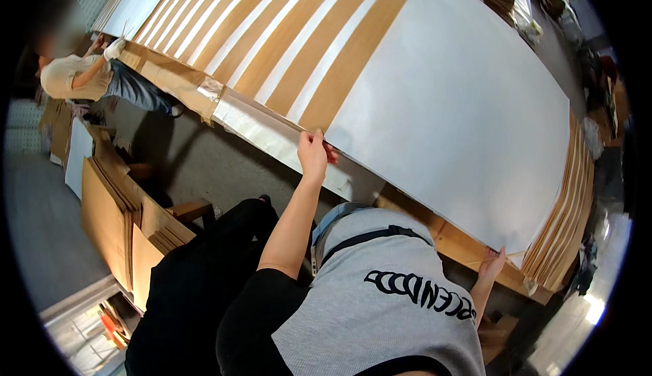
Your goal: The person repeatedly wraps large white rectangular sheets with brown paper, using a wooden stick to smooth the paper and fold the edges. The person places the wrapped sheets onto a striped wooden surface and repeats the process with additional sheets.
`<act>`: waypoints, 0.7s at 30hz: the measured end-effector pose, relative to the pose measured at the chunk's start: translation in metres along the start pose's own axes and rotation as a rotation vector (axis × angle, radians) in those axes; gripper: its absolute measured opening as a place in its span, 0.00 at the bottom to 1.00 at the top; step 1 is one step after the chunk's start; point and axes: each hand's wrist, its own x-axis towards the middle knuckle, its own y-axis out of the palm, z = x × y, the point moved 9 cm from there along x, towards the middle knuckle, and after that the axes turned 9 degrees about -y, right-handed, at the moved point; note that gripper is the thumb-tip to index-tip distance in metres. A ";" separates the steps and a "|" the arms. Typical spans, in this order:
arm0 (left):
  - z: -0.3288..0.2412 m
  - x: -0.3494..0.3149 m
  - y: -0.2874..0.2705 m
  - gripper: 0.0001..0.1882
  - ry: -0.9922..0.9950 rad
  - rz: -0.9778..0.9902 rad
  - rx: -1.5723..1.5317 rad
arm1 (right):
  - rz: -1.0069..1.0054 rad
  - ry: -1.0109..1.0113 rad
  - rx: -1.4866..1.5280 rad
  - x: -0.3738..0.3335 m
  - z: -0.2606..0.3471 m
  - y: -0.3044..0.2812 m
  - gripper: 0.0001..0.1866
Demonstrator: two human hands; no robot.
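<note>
A large white sheet [455,104] lies on a long table in front of me. To its left, several sheets overlap in a fan, showing brown and white stripes [339,57]. My left hand [316,155] pinches the near edge where the white sheet meets the last brown stripe. At the sheet's near right corner, my right hand [492,262] is closed on the edge with its thumb uppermost. A thin pale strip [514,254] crosses beside its fingers; whether the hand holds that too is unclear. The undersides of the fingers are hidden.
More fanned sheets [567,206] stack at the right end. Across to the far left, a person [78,74] in a white glove stands at the table. Brown cardboard panels [105,220] lean at left. Wooden framing [455,243] runs under the near edge.
</note>
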 end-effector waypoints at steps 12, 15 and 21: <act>-0.060 -0.118 0.095 0.12 1.177 0.241 0.883 | -0.089 -0.024 -0.062 -0.007 0.002 0.011 0.18; -0.034 -0.125 0.120 0.10 1.208 0.522 1.057 | -0.126 -0.053 -0.060 -0.013 0.007 0.014 0.16; -0.023 -0.116 0.118 0.11 1.141 0.566 1.022 | -0.071 -0.074 -0.018 -0.018 0.005 0.017 0.15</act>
